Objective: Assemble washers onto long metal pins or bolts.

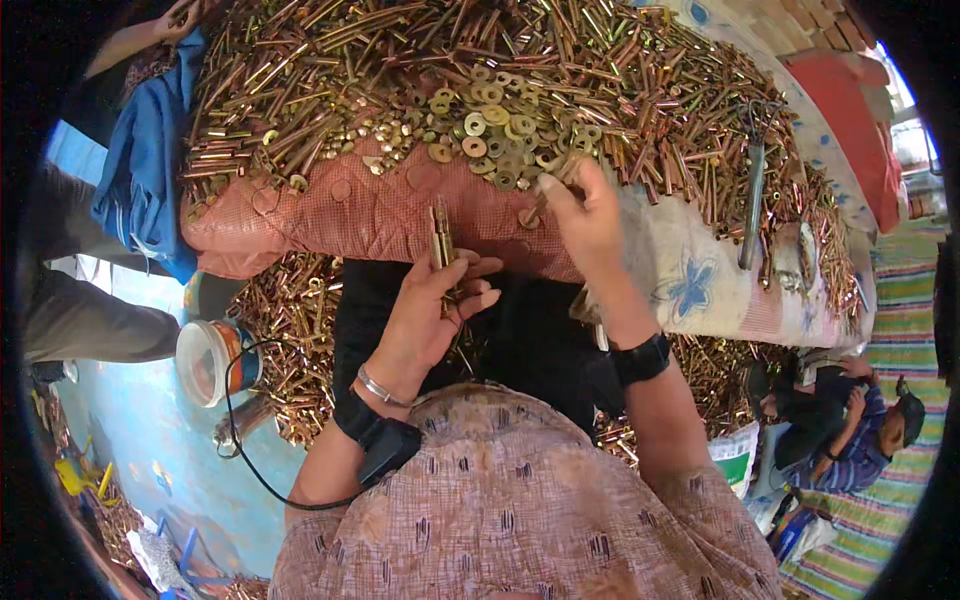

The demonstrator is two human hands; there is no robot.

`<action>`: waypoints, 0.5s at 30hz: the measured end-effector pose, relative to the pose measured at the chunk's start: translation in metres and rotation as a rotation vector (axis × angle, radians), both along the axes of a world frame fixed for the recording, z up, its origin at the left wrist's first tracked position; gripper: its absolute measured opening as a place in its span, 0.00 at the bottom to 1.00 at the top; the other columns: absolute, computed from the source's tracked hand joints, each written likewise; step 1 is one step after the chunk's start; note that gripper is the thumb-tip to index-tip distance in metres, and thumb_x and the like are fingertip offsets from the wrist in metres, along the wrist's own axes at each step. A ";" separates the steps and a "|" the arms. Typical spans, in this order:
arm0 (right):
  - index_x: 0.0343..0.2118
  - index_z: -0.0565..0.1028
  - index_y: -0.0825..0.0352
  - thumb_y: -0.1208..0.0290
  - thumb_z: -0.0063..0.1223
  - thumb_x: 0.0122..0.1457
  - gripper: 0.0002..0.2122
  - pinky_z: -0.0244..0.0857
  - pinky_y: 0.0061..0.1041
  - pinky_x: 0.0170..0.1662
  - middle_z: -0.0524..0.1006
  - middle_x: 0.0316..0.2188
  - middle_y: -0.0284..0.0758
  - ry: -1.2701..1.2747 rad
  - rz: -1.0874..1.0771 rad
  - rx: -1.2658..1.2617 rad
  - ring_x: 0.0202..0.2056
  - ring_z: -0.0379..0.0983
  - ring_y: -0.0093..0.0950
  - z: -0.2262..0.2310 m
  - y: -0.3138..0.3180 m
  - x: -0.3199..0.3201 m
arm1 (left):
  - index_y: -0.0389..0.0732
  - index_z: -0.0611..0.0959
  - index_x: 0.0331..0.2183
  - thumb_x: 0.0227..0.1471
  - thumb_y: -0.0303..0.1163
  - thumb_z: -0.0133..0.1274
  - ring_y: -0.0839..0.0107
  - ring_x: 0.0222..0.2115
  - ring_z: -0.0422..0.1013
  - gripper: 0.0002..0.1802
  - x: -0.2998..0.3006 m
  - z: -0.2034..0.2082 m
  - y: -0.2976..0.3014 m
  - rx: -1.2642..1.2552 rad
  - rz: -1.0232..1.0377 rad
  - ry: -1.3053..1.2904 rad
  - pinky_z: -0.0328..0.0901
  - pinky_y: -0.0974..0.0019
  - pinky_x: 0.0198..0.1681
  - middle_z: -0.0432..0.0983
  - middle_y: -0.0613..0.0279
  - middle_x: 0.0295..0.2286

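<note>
My left hand (425,315), in front of my lap, is closed round a few brass-coloured sleeve anchor bolts (440,242) that point away from me. Over the near edge of the heap, my right hand (588,215) pinches a small blurred metal piece (532,212), with what looks like a round washer at its lower end. Loose washers (494,115) lie in a cluster just beyond that hand. Left of them are scattered small nuts (372,135). A broad heap of brass-coloured bolts and sleeves (640,90) spreads behind and to the right.
A red checked cloth (340,215) and a white flowered cloth (690,275) cover the near edge. A dark-handled tool (754,200) lies at the right. More bolts (300,350) lie below, beside a plastic tub (203,362). People are at left and right, one seated (850,440).
</note>
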State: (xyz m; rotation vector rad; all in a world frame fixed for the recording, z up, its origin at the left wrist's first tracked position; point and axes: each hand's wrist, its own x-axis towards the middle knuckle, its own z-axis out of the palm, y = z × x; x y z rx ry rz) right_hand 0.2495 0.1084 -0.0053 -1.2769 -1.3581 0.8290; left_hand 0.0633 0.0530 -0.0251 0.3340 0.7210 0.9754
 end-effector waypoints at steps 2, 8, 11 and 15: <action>0.31 0.69 0.70 0.75 0.50 0.53 0.05 0.62 0.18 0.31 0.72 0.25 0.29 -0.020 0.005 0.016 0.27 0.64 0.15 0.009 -0.003 -0.004 | 0.37 0.72 0.36 0.53 0.28 0.45 0.72 0.28 0.70 0.07 -0.002 -0.001 -0.004 -0.014 -0.011 0.003 0.70 0.68 0.34 0.73 0.49 0.35; 0.33 0.68 0.69 0.78 0.46 0.54 0.04 0.64 0.20 0.31 0.71 0.25 0.30 0.409 -0.031 -0.023 0.26 0.66 0.19 0.004 0.010 -0.018 | 0.39 0.72 0.35 0.53 0.28 0.45 0.73 0.26 0.69 0.06 -0.005 -0.004 -0.007 -0.035 -0.060 0.005 0.70 0.70 0.31 0.74 0.49 0.34; 0.32 0.67 0.68 0.78 0.46 0.54 0.03 0.61 0.17 0.25 0.70 0.22 0.29 0.451 -0.012 -0.050 0.22 0.64 0.18 0.010 0.010 -0.019 | 0.39 0.71 0.34 0.53 0.28 0.45 0.73 0.26 0.69 0.06 -0.006 -0.004 -0.009 -0.040 -0.075 0.021 0.70 0.70 0.30 0.74 0.50 0.33; 0.29 0.67 0.67 0.78 0.47 0.54 0.02 0.51 0.13 0.16 0.66 0.17 0.27 0.509 -0.063 -0.047 0.17 0.58 0.13 0.019 0.016 -0.024 | 0.39 0.71 0.34 0.53 0.29 0.45 0.74 0.26 0.69 0.06 -0.005 -0.004 -0.008 -0.045 -0.087 0.039 0.70 0.72 0.29 0.74 0.50 0.33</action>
